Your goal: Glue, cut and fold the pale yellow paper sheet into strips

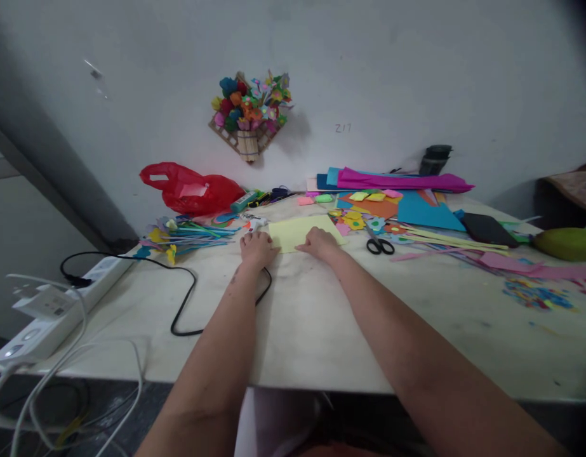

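A pale yellow sheet of paper (pixel 299 230) lies on the table in front of me, its near edge between my two hands. At its near left corner, my left hand (pixel 257 247) is closed with curled fingers, the thumb on the paper's edge. Opposite it, my right hand (pixel 321 245) has its fingers folded in and pinches the near edge with the thumb. Just behind my left hand is a white glue gun (pixel 255 223), partly hidden. A black cord (pixel 178 317) runs under my left forearm. Black-handled scissors (pixel 380 245) lie right of my right hand.
Foam flowers (pixel 354 222), blue sheets (pixel 430 211), paper strips (pixel 454 238) and a phone (pixel 487 230) lie to the right. Flower stems (pixel 197 236), a red plastic bag (pixel 192 189) and a power strip (pixel 64 311) are on the left. A flower decoration (pixel 249 114) hangs on the wall.
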Demonstrator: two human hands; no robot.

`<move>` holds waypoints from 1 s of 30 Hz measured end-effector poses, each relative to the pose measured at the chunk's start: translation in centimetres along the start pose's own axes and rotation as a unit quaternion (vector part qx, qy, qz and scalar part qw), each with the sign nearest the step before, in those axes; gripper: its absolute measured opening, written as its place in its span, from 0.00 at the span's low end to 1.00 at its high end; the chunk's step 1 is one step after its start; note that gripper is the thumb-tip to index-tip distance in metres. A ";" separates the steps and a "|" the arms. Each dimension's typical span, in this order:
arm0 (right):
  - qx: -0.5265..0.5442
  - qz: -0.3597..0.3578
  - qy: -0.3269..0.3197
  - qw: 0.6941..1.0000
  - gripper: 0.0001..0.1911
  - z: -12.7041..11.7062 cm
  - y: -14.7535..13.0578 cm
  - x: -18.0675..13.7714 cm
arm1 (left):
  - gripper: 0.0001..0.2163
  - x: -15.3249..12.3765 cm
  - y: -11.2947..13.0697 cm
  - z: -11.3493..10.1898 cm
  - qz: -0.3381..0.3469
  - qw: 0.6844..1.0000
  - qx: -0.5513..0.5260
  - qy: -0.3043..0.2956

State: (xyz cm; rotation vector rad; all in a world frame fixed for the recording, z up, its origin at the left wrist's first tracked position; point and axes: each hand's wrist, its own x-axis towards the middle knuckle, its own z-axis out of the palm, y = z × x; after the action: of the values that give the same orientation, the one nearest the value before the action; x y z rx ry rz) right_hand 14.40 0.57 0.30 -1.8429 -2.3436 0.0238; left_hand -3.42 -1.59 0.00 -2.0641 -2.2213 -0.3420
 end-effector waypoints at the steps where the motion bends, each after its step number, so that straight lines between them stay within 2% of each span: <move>1: -0.005 -0.004 0.005 1.000 0.23 0.1 0.1 0.1 | 0.20 0.0 0.0 0.1 0.001 1.000 -0.002 -0.002; 8: 0.002 -0.003 0.014 1.000 0.24 0.3 0.1 0.0 | 0.22 0.0 -0.3 0.5 0.018 1.000 -0.005 -0.024; 11: 0.005 -0.003 0.010 1.000 0.25 0.1 -0.1 -0.2 | 0.21 -0.1 -0.1 0.7 0.046 0.999 0.010 0.005; 14: 0.004 -0.002 0.012 1.000 0.25 0.0 -0.2 -0.4 | 0.21 -0.3 0.7 0.8 0.107 0.993 0.028 0.047; 19: 0.000 -0.002 0.021 1.000 0.23 0.0 -0.2 -0.4 | 0.23 -0.7 2.6 0.8 0.141 0.988 0.040 0.051; 23: 0.003 0.000 0.023 1.000 0.25 0.1 -0.2 -0.3 | 0.24 -0.8 3.4 0.9 0.128 0.991 0.042 0.024; 30: 0.005 0.005 0.010 1.000 0.23 0.1 -0.1 -0.1 | 0.28 -0.2 3.1 1.2 0.046 0.997 0.047 -0.050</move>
State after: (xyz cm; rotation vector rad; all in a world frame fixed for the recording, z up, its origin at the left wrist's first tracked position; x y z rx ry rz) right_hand 14.30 0.45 0.22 -1.8424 -2.3173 0.0189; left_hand -0.20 -1.37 -0.89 -2.1696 -2.1405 -0.1260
